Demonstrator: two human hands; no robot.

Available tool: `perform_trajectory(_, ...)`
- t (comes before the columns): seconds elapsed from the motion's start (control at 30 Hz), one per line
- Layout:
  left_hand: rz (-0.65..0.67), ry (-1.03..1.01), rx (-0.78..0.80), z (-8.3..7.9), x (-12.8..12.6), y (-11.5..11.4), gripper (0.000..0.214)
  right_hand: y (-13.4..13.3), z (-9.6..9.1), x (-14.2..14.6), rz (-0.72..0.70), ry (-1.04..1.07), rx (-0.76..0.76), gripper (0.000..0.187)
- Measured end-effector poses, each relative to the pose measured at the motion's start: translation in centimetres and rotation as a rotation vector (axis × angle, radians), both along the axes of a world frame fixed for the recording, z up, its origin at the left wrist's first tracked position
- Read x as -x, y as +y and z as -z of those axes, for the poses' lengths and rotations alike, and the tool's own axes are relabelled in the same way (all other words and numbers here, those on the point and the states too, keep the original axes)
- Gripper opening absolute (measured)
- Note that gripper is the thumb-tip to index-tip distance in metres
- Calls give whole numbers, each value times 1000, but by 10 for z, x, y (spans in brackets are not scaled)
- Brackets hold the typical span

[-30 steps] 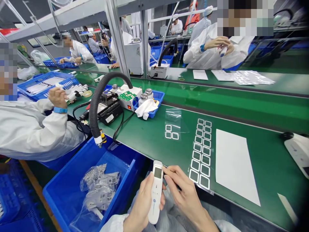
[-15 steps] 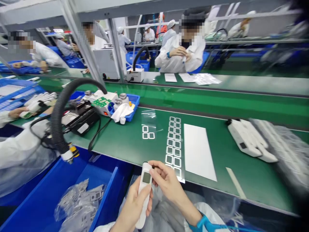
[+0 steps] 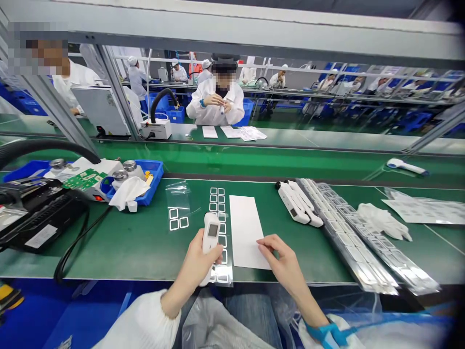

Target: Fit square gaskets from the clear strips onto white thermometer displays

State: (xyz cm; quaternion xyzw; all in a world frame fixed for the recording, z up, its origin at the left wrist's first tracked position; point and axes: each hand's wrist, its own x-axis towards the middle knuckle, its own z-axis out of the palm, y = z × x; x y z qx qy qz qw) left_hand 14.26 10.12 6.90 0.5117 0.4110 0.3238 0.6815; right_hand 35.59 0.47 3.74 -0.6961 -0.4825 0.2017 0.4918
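Observation:
My left hand (image 3: 198,259) is wrapped round a white handheld thermometer (image 3: 209,233) with its small grey screen facing up, held just above the green table's front edge. My right hand (image 3: 281,261) hovers over the lower corner of a white paper sheet (image 3: 245,228), thumb and forefinger pinched together; whether anything is between them I cannot make out. A clear strip of white-framed window stickers (image 3: 218,203) runs between the thermometer and the sheet. A smaller clear film with three stickers (image 3: 178,213) lies to its left.
Two white thermometers (image 3: 298,203) lie right of the sheet, beside a long clear tray strip (image 3: 359,232) and white gloves (image 3: 383,220). At left are a blue bin with a cloth (image 3: 140,182), a circuit board (image 3: 85,178) and a black device (image 3: 34,213). Workers in white sit behind.
My view has swung right and up. My right hand left the thermometer's top and moved right over the paper sheet. My left hand still holds the thermometer, now above the table.

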Motion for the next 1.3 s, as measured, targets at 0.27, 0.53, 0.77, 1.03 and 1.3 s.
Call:
perform_trajectory(0.27,89,52,-57,15,-53,33,28,26,12,-6,-86,-19,24,23)
perform_trajectory(0.53,138,250,-275,38,-86,62,22,42,29,-3,-143,-139,75,18)
perform_trajectory(0.77,246,299,-344,43,-86,64,22,39,21,7,-98,-169,147,18)
perform_trajectory(1.03,377,350,-387,45,-91,79,21,41,15,11,-36,-156,228,16)
perform_trajectory(1.3,380,290,-341,43,-94,80,35,49,30,8,-67,-463,204,15)
